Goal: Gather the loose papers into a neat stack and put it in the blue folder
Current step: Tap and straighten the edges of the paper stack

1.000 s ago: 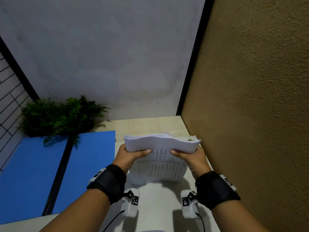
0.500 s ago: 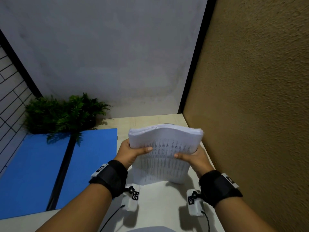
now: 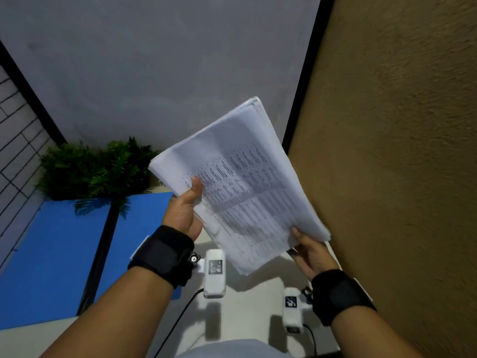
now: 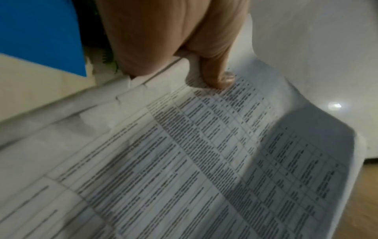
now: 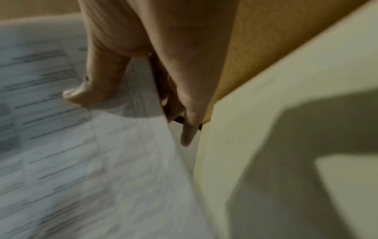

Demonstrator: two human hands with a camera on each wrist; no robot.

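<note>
Thick stack of white printed papers [image 3: 240, 187] gathered, held tilted in the air above the pale tabletop [image 3: 247, 293]; left hand [image 3: 184, 210] and right hand [image 3: 311, 251] both pinch its edges. Edges look slightly uneven. Open blue plastic folder [image 3: 54, 254] lies to the left; insertion not done yet.

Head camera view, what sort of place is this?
Probably a staged office desk corner: a pale wooden desktop boxed by plain partition walls, an open blue folder, and a green fern-like plant at the back.

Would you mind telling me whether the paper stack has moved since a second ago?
Yes. The paper stack has risen and tilted: it now overlaps the grey wall above the plant.
</note>
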